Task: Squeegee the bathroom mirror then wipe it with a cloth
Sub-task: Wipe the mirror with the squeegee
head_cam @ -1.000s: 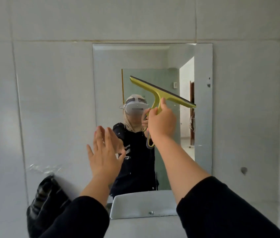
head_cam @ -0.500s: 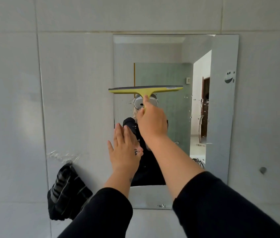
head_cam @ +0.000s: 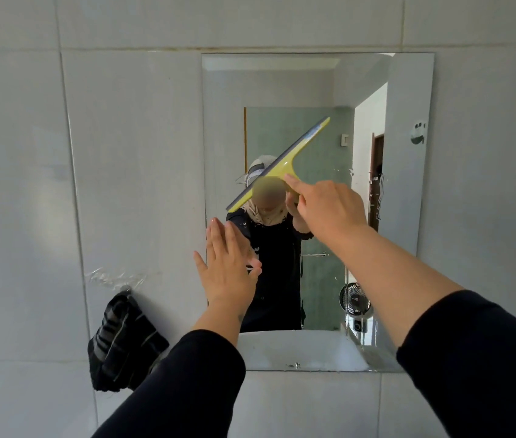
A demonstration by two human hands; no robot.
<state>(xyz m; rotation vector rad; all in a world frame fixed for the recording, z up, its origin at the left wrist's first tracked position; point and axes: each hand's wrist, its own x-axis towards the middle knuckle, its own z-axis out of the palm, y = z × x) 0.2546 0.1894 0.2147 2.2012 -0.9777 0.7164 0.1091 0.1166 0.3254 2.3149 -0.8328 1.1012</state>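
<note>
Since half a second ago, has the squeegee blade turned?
Yes. The squeegee blade, level with the mirror top edge before, now tilts, right end up.

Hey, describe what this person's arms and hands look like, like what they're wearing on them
Both arms wear long, plain black fabric sleeves: the left sleeve ends just short of the wrist, and the right sleeve is pushed up, leaving the forearm bare. The left hand and right hand are bare, with no gloves, rings, watch or bracelets visible.

head view, close, facing mirror (head_cam: 313,83)
</note>
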